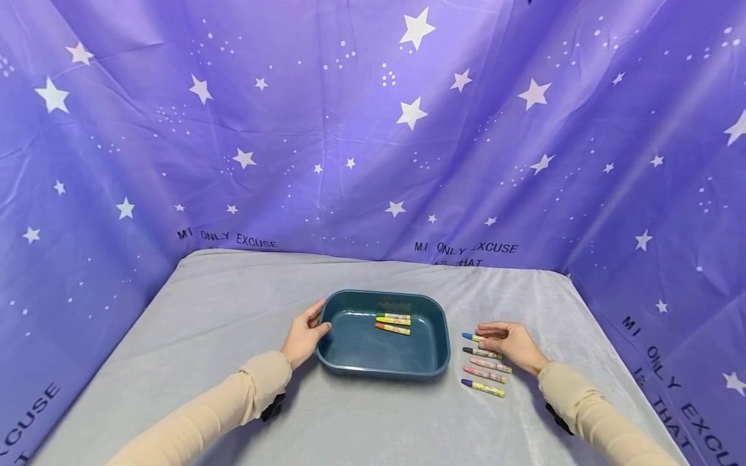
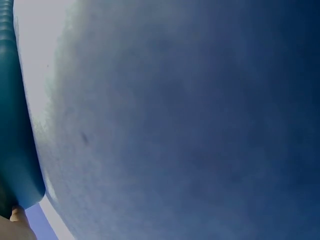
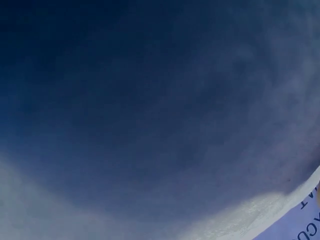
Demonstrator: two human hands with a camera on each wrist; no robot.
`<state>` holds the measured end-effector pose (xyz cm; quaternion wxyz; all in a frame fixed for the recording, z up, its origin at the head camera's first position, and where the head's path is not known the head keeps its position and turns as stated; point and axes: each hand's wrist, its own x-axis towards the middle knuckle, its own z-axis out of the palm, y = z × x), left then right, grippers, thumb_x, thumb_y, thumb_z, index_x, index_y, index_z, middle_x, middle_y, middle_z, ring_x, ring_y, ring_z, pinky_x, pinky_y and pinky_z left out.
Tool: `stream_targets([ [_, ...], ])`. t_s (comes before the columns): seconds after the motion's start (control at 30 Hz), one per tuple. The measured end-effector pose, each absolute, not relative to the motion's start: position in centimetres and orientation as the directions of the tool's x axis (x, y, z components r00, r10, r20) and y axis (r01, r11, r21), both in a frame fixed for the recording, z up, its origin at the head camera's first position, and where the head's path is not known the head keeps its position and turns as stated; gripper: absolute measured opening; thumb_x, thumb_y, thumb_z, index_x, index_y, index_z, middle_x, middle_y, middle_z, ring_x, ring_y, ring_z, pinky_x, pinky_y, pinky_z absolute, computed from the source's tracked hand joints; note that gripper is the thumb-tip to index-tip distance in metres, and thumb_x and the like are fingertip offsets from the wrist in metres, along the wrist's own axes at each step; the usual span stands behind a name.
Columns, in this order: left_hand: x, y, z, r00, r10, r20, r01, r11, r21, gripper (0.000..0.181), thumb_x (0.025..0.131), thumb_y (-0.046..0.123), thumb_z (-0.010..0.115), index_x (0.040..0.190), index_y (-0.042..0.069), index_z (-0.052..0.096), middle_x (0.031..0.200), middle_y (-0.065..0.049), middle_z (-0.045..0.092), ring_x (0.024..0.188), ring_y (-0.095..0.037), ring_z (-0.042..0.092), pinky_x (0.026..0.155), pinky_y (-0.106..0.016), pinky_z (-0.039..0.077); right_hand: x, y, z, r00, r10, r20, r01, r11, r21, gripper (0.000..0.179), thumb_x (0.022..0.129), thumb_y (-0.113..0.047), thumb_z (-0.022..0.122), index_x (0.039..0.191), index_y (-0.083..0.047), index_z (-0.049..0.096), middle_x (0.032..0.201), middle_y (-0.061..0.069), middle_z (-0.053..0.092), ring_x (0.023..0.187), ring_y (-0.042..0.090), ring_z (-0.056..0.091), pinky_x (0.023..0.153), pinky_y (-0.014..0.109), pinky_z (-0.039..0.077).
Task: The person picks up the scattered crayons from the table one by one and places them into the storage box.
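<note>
"While the left hand (image 1: 305, 333) grips the left end of the tray (image 1: 384, 372), what's the right hand (image 1: 513, 343) doing?"

"Straddling the blue crayon (image 1: 468, 336) on the counter (image 1: 373, 421); whether it pinches, I can't tell. Sweeping low, it could knock the neighbouring black crayon (image 1: 474, 351) askew."

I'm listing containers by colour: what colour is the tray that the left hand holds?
Dark teal; the tray shows best in the head view.

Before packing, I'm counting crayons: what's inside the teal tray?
Three crayons, tipped green, yellow and orange, lie in the tray. The left hand hides part of its rim.
</note>
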<state>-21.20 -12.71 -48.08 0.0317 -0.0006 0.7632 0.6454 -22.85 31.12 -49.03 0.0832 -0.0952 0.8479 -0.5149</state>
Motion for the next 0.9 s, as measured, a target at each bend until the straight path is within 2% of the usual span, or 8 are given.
stream_targets([
  [0.2, -21.2, -12.8, -48.3, -0.998, 0.039, -0.056, -0.048, 0.178, 0.983, 0.059, 0.088, -0.003, 0.054, 0.142, 0.005, 0.033, 0.142, -0.019, 0.039, 0.129, -0.029, 0.04, 0.1, -0.041, 0.041, -22.8, 30.8, -48.9, -0.969, -0.244, -0.025, -0.101, 0.487, -0.868, 0.04, 0.077, -0.005, 0.071, 0.112, 0.01, 0.06, 0.106, 0.025, 0.065, 0.088, 0.01, 0.066, 0.072, 0.018, 0.054],
  [0.43, -21.1, -12.6, -47.9, -0.998, 0.04, -0.048, -0.04, 0.179, 0.983, 0.058, 0.088, -0.003, 0.053, 0.142, 0.005, 0.032, 0.142, -0.018, 0.038, 0.13, -0.029, 0.039, 0.101, -0.041, 0.039, -22.9, 30.5, -48.7, -0.978, -0.209, -0.014, -0.11, 0.569, -0.815, 0.03, 0.08, -0.009, 0.069, 0.106, 0.003, 0.065, 0.102, 0.019, 0.067, 0.083, 0.01, 0.066, 0.068, 0.02, 0.053],
  [0.63, -21.1, -12.6, -47.8, -0.998, 0.039, -0.044, -0.037, 0.182, 0.983, 0.059, 0.088, -0.003, 0.053, 0.142, 0.004, 0.031, 0.142, -0.02, 0.037, 0.129, -0.03, 0.039, 0.101, -0.041, 0.039, -22.9, 30.4, -48.5, -0.978, -0.207, -0.014, -0.114, 0.593, -0.797, 0.029, 0.08, -0.01, 0.069, 0.106, 0.003, 0.066, 0.102, 0.018, 0.068, 0.082, 0.013, 0.066, 0.068, 0.02, 0.053],
  [0.9, -21.2, -12.7, -48.0, -0.998, 0.035, -0.048, -0.041, 0.179, 0.983, 0.058, 0.088, -0.003, 0.053, 0.142, 0.005, 0.032, 0.142, -0.019, 0.038, 0.129, -0.029, 0.04, 0.101, -0.041, 0.039, -23.3, 30.2, -47.1, -0.985, -0.172, 0.027, -0.127, 0.607, -0.785, 0.031, 0.081, -0.01, 0.069, 0.108, 0.003, 0.065, 0.1, 0.017, 0.068, 0.081, 0.004, 0.065, 0.072, 0.015, 0.051],
])
